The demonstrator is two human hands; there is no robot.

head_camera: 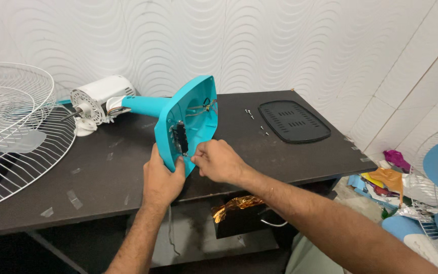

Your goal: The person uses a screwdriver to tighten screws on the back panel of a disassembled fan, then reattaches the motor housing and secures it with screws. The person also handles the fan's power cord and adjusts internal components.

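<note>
A turquoise fan base (191, 119) lies tipped on its side on the dark table (102, 177), its open underside facing me with wires and a black switch block inside. Its neck runs left to the white motor (100, 96). My left hand (160, 177) grips the base's lower edge. My right hand (219, 161) pinches at the bottom rim of the open base, fingers closed; what they hold is too small to see.
White wire fan guards (13, 132) lie at the table's left. A black base cover plate (292, 121) and a few loose screws (257, 121) sit at the back right. Gold foil (236, 204) lies on the lower shelf. Blue blades and coloured clutter lie on the floor at right.
</note>
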